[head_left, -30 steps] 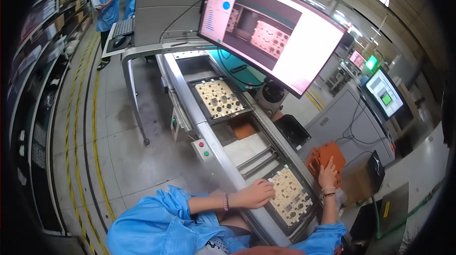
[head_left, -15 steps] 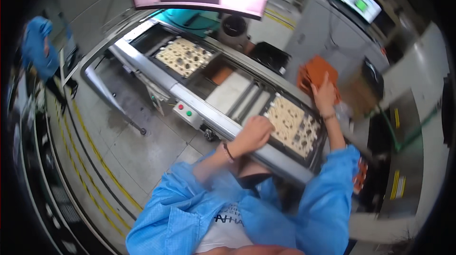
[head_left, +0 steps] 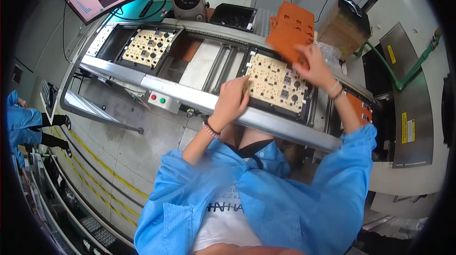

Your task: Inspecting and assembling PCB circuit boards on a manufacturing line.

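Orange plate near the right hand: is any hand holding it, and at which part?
Yes. The right hand holds the orange perforated plate by its lower edge, above the cream panel. The left hand holds nothing; it rests at the panel's left edge.

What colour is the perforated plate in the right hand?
Orange plate, clearest in the head view.

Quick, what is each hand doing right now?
Left hand: loosely curled, resting on the pale board's edge.
Right hand: closed on the orange plate.

Both forearms reach forward; the left hand [head_left: 232, 97] lies curled, the right hand [head_left: 314, 66] raised, fingers pinched.
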Demonstrator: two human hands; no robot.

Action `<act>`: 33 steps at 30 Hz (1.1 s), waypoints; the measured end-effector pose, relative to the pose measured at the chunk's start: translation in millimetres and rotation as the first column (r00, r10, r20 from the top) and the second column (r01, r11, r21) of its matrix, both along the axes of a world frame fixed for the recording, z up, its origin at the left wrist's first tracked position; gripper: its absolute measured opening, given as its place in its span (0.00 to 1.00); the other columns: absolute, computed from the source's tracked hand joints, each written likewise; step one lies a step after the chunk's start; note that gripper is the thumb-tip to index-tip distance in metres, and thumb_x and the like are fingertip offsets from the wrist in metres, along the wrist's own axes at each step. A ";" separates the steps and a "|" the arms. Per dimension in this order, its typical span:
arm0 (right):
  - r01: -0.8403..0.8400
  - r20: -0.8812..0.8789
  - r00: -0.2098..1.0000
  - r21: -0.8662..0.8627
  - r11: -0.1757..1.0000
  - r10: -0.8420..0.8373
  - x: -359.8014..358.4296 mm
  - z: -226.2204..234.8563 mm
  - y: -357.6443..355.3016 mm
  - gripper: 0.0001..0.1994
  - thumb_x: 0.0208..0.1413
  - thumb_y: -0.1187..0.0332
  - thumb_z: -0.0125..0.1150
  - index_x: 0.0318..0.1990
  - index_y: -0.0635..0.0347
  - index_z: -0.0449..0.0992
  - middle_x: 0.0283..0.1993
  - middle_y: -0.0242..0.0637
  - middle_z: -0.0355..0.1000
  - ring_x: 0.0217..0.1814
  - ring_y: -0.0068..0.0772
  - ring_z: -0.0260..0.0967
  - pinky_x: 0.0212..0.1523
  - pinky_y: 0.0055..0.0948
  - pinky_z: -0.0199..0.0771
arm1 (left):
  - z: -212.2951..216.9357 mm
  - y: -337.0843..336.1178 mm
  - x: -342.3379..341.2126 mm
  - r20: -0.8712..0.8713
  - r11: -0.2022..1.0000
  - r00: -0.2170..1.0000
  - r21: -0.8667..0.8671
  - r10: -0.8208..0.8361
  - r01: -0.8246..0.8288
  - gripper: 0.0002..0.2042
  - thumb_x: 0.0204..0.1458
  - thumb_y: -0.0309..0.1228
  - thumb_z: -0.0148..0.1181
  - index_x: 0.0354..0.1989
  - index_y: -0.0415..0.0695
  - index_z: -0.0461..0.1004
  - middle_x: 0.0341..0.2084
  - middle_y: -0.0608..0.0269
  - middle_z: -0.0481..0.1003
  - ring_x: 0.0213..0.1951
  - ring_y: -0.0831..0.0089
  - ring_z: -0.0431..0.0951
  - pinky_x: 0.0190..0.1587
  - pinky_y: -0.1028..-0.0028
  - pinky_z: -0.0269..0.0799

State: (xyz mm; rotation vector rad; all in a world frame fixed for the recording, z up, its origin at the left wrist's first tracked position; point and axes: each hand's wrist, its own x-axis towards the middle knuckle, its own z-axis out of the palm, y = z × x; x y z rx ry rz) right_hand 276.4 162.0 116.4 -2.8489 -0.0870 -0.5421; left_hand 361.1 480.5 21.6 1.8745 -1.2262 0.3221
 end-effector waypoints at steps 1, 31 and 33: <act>-0.044 -0.046 0.998 -0.024 0.999 0.042 -12.0 2.2 15.1 0.29 0.51 0.56 0.68 0.60 0.56 0.71 0.51 0.47 0.66 0.52 0.49 0.64 0.57 0.40 0.67 | 1.2 -1.6 -0.5 -0.043 0.999 0.998 -0.013 0.036 -0.036 0.23 0.54 0.26 0.58 0.60 0.40 0.67 0.49 0.52 0.73 0.53 0.55 0.73 0.58 0.60 0.64; 0.228 -0.124 0.964 -0.073 0.971 -0.235 -73.8 -56.3 31.6 0.34 0.59 0.65 0.59 0.72 0.61 0.58 0.75 0.46 0.55 0.74 0.51 0.55 0.70 0.47 0.54 | 16.1 0.5 -3.4 0.059 0.934 0.996 0.356 -0.064 0.039 0.28 0.56 0.29 0.56 0.68 0.43 0.66 0.67 0.61 0.66 0.65 0.56 0.66 0.62 0.59 0.62; 0.244 -0.164 0.951 -0.114 0.963 -0.261 -79.1 -71.6 27.3 0.34 0.61 0.64 0.58 0.73 0.62 0.54 0.76 0.46 0.52 0.76 0.49 0.52 0.72 0.49 0.50 | 13.8 -3.2 -4.2 0.092 0.938 0.994 0.345 -0.058 0.023 0.28 0.55 0.31 0.58 0.67 0.43 0.66 0.66 0.61 0.67 0.65 0.55 0.66 0.60 0.60 0.64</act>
